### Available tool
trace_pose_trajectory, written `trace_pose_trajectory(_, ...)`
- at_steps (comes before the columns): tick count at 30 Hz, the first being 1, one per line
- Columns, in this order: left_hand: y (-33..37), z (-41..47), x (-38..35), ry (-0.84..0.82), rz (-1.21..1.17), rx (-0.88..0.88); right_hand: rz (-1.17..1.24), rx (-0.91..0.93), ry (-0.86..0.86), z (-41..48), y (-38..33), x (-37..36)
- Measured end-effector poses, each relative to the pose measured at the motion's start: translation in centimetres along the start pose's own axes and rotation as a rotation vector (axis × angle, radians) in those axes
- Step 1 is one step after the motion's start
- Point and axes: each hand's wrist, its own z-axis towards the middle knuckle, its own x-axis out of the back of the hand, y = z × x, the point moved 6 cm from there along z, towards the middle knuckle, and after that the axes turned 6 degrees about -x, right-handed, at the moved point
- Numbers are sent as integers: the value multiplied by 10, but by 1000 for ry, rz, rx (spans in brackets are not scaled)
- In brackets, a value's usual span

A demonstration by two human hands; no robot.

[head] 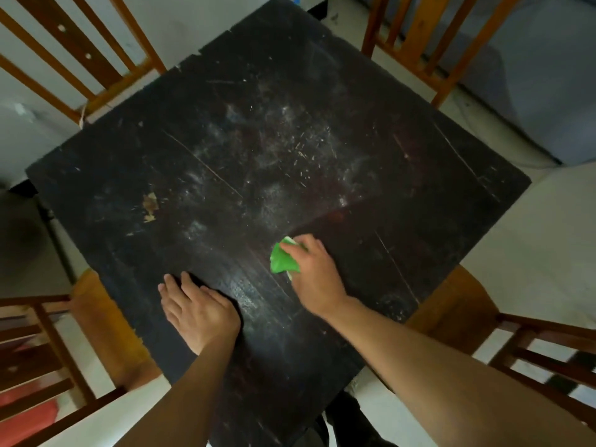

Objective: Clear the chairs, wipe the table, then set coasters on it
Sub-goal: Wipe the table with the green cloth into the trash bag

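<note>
Wipe step is in hand: right hand (314, 279) is closed over a crumpled green cloth (282, 260), pressing it onto the dark table (129, 175) just short of the table's centre, on the near side. Left hand (196, 309) lies flat, fingers spread, holding nothing, beside the cloth toward the table's near-left edge; looks like bracing. No coasters in view, so that step is not started, I'd say. Next move likely needs the cloth pushed outward across the table's centre and far half, where pale dust and scratch marks show; a chipped patch sits left of centre. Tabletop is bare otherwise. Four wooden chairs ring the table, one at each side. Pale floor around; grey sofa-like thing beyond the table's far-right edge.
</note>
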Motion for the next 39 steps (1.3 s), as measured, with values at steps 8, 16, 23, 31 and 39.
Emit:
trace_pose_trajectory(8,0,-1,-2,-18,27,8,-212,-643,482,95,175,198)
trace_pose_trajectory(16,-4,2,-3,-25,45,4,-361,-139,221,79,31,35)
trace_pose_trajectory(23,-4,4,4,-51,-48,-23,-4,16,-10,27,-16,-8)
trace_pose_trajectory(31,-9,20,13,-25,-96,3,-116,-765,587,57,191,213)
trace_pose_trajectory(39,-1,17,-4,-11,-19,61,-313,-263,365,17,75,66)
